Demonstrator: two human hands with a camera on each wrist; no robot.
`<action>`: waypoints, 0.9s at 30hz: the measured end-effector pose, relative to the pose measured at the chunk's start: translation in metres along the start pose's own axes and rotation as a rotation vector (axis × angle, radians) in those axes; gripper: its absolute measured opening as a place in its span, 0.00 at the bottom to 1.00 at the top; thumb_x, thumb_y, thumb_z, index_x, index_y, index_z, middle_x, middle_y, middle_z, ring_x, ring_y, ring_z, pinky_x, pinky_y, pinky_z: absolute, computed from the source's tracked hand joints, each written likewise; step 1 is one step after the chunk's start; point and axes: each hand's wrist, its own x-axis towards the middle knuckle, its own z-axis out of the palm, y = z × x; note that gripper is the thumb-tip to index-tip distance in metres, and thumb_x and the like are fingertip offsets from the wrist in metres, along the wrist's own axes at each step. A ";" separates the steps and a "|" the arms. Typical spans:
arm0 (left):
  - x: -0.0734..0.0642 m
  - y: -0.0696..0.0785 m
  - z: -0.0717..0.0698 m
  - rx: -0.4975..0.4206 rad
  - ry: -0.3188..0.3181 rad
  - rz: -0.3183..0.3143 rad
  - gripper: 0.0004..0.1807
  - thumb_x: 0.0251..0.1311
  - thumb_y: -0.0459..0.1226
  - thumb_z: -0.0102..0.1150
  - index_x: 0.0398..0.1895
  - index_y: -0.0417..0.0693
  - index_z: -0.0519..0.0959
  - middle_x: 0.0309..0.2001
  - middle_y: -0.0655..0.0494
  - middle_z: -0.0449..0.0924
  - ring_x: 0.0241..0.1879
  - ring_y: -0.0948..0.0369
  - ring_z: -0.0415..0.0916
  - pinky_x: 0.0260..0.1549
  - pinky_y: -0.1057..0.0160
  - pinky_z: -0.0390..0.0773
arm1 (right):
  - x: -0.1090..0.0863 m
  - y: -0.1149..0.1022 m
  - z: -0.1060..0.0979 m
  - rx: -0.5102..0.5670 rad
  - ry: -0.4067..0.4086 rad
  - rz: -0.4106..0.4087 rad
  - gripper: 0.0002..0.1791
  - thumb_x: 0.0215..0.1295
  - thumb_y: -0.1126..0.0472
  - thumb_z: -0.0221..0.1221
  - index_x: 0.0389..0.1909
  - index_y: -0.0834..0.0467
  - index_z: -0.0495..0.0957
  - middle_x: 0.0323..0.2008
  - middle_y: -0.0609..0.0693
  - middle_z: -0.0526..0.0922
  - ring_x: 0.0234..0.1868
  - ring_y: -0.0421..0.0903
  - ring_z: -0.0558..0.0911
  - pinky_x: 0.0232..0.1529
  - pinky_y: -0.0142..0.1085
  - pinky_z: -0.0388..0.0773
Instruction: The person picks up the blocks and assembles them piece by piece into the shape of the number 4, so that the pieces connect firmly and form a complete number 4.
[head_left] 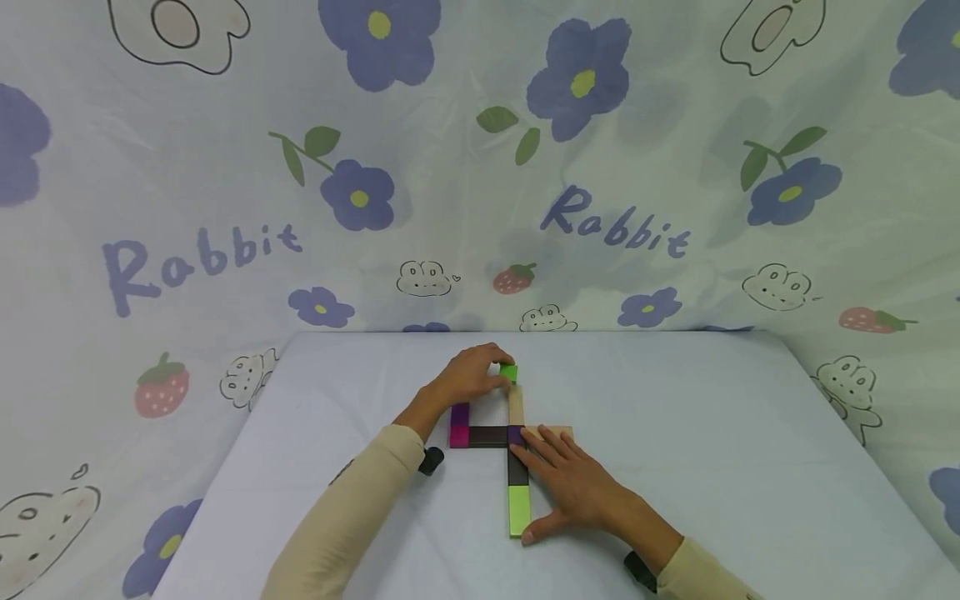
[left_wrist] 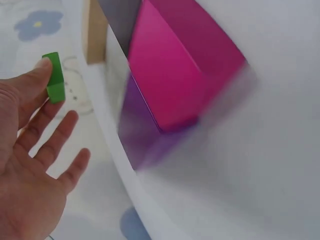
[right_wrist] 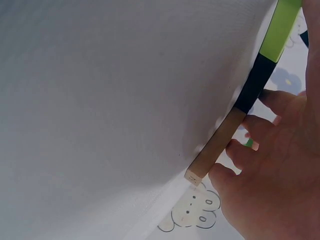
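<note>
My left hand (head_left: 468, 373) pinches a small green block (left_wrist: 56, 80) between thumb and finger, at the far end of an upright-running wooden block (head_left: 516, 404); its other fingers spread loosely in the left wrist view. My right hand (head_left: 573, 483) lies with straight fingers along the cross of blocks. Its fingertips touch near the purple centre block (head_left: 515, 434) and the right-hand wooden block (head_left: 562, 432); its thumb is beside the light green block (head_left: 519, 510). A dark block (head_left: 518, 467) joins centre and light green. Leftward run another dark block (head_left: 487, 437) and a magenta block (head_left: 459, 437).
A purple block (head_left: 460, 414) extends away from the magenta one, partly behind my left wrist. The blocks lie on a white-covered table (head_left: 675, 383). A patterned cloth (head_left: 465, 200) with flowers and rabbits hangs behind the table's far edge.
</note>
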 end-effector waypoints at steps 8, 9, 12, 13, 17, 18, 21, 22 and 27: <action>-0.017 -0.020 -0.012 -0.031 0.012 -0.115 0.20 0.64 0.41 0.68 0.58 0.46 0.82 0.52 0.56 0.80 0.57 0.55 0.76 0.60 0.52 0.74 | 0.001 -0.001 0.000 -0.010 -0.014 0.017 0.67 0.41 0.15 0.60 0.80 0.46 0.54 0.81 0.51 0.49 0.80 0.57 0.47 0.75 0.57 0.49; -0.019 -0.023 -0.013 -0.035 0.012 -0.127 0.20 0.64 0.40 0.68 0.58 0.46 0.82 0.52 0.56 0.80 0.58 0.55 0.76 0.61 0.51 0.74 | 0.001 -0.001 0.000 -0.009 -0.017 0.021 0.68 0.40 0.15 0.60 0.80 0.46 0.54 0.81 0.50 0.49 0.80 0.57 0.47 0.75 0.57 0.49; -0.023 -0.030 -0.014 -0.032 0.015 -0.152 0.20 0.64 0.40 0.68 0.58 0.46 0.81 0.52 0.55 0.80 0.58 0.53 0.75 0.61 0.50 0.73 | 0.002 -0.001 -0.001 -0.009 -0.020 0.026 0.68 0.40 0.15 0.60 0.80 0.46 0.54 0.81 0.50 0.48 0.80 0.57 0.46 0.75 0.57 0.49; -0.024 -0.033 -0.013 -0.030 0.018 -0.160 0.20 0.64 0.40 0.68 0.58 0.46 0.81 0.52 0.55 0.80 0.58 0.53 0.76 0.61 0.50 0.74 | 0.001 -0.001 -0.001 -0.009 -0.019 0.026 0.67 0.40 0.15 0.60 0.80 0.46 0.54 0.81 0.50 0.48 0.80 0.57 0.46 0.75 0.57 0.49; -0.031 -0.042 -0.011 -0.022 0.023 -0.176 0.19 0.63 0.39 0.68 0.57 0.45 0.82 0.52 0.54 0.81 0.58 0.53 0.76 0.60 0.50 0.73 | 0.001 -0.001 -0.001 -0.008 -0.015 0.022 0.67 0.41 0.15 0.60 0.80 0.46 0.54 0.81 0.50 0.48 0.80 0.57 0.46 0.75 0.57 0.49; -0.033 -0.044 -0.010 -0.021 0.024 -0.179 0.19 0.63 0.39 0.68 0.57 0.45 0.82 0.52 0.54 0.81 0.58 0.52 0.76 0.61 0.50 0.73 | 0.001 -0.001 0.000 -0.006 -0.015 0.021 0.67 0.41 0.15 0.60 0.80 0.46 0.54 0.81 0.50 0.48 0.80 0.57 0.46 0.75 0.56 0.49; -0.038 -0.048 -0.009 -0.023 0.030 -0.176 0.19 0.63 0.39 0.69 0.56 0.44 0.82 0.51 0.52 0.81 0.57 0.52 0.76 0.61 0.49 0.73 | 0.000 -0.001 0.000 -0.004 -0.016 0.021 0.67 0.41 0.15 0.60 0.80 0.46 0.54 0.81 0.50 0.48 0.80 0.57 0.46 0.75 0.56 0.48; -0.040 -0.049 -0.009 -0.020 0.032 -0.171 0.19 0.63 0.39 0.68 0.56 0.43 0.82 0.51 0.52 0.81 0.57 0.51 0.76 0.61 0.49 0.73 | 0.000 -0.001 0.000 -0.006 -0.016 0.022 0.67 0.41 0.15 0.59 0.80 0.46 0.54 0.81 0.50 0.49 0.80 0.57 0.46 0.75 0.56 0.48; -0.045 -0.051 -0.010 -0.012 0.035 -0.163 0.18 0.64 0.38 0.68 0.56 0.43 0.82 0.52 0.51 0.81 0.57 0.51 0.76 0.61 0.48 0.72 | 0.000 -0.001 0.000 -0.016 -0.013 0.018 0.67 0.41 0.14 0.58 0.80 0.46 0.54 0.81 0.50 0.49 0.80 0.56 0.47 0.75 0.56 0.49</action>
